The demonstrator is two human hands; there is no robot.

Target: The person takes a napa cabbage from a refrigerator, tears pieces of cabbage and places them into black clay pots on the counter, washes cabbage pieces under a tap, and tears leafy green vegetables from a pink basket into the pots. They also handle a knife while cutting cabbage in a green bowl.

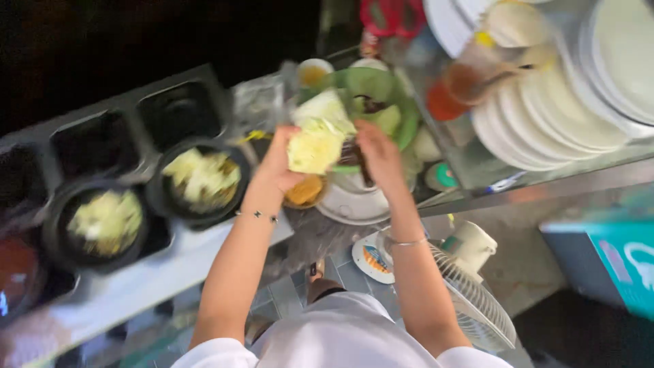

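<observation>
Pale cabbage wedge (317, 136) sits clamped in the left hand (279, 163) over the green bowl (409, 116); right hand (378, 153) at three o'clock, fingers curled on something dark; loose outer leaves could drop, I reckon

I stand in a food stall or small eatery kitchen. Along the counter (204, 255) on my left sits a row of black tubs in cut-out wells, two of them (105, 221) (202, 178) filled with pale shredded vegetables. To my right, white plates (545, 123) stand stacked in a metal rack. A green bowl (381, 95) of greens, small sauce cups (315, 71) and a floor fan (470, 300) crowd the narrow space.
</observation>
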